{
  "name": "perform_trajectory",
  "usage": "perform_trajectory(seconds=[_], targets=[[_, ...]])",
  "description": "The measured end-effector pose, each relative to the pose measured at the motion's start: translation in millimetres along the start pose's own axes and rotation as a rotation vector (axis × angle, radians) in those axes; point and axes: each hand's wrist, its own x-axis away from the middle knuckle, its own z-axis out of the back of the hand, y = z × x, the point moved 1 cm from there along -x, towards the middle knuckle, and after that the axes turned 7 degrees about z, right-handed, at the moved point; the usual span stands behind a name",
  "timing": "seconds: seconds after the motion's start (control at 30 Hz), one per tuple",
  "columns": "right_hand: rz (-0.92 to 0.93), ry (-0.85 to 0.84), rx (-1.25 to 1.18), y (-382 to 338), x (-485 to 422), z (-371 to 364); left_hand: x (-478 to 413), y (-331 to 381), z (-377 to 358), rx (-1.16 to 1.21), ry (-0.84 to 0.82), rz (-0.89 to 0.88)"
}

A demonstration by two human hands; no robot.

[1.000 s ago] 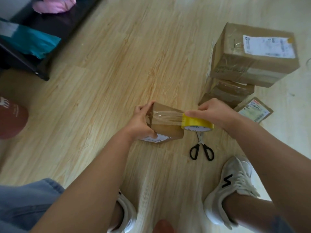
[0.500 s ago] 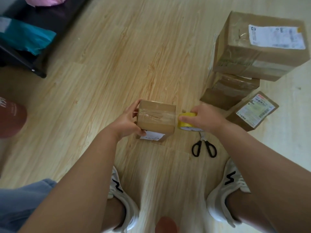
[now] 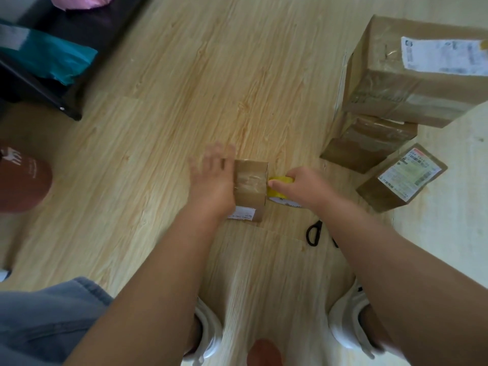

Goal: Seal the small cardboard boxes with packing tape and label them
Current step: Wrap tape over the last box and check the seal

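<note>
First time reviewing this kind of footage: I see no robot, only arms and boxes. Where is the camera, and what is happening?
There is no machine: a person works with bare hands. The single camera sits on their head and looks down, so both arms reach in from below. The right hand grips a yellow tape roll beside a small cardboard box on the wooden floor; clear tape already crosses the box. The left hand, fingers spread and blurred, is at the box's left side; contact is unclear. Black scissors lie near the right arm. Larger taped boxes are stacked on the right.
</note>
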Motion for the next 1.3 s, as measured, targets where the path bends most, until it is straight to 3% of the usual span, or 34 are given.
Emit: perform_trajectory(seconds=[0.1,0.2,0.4,0.6,0.73,0.9,1.1,1.3], targets=[[-0.004,0.005,0.003,-5.4,-0.1,-3.2,8.0,34.6,-1.9,-0.102,0.049,-0.162],[0.015,0.0,0.026,-7.5,2.8,-5.3,9.6,49.1,-8.0,-0.129,0.074,-0.151],[0.061,-0.118,-0.145,-7.6,15.2,18.6,0.2,27.2,5.6,0.032,0.086,-0.183],[0.101,-0.13,-0.255,-24.4,24.9,48.2,-1.7,0.0,21.6,0.358,-0.055,-0.205],[0.147,-0.114,-0.199,-32.2,22.0,50.3,-4.1,-11.2,17.6,0.532,-0.109,-0.191],[0.088,-0.058,0.091,-21.0,22.4,47.0,2.9,-29.0,11.0,0.71,-0.193,-0.131],[-0.008,-0.092,-0.172,2.0,24.4,44.4,-2.6,-35.7,4.5,0.742,-0.213,-0.107],[0.06,-0.02,0.136,-3.4,20.1,36.8,-7.8,-45.0,3.1,0.72,-0.226,-0.11]])
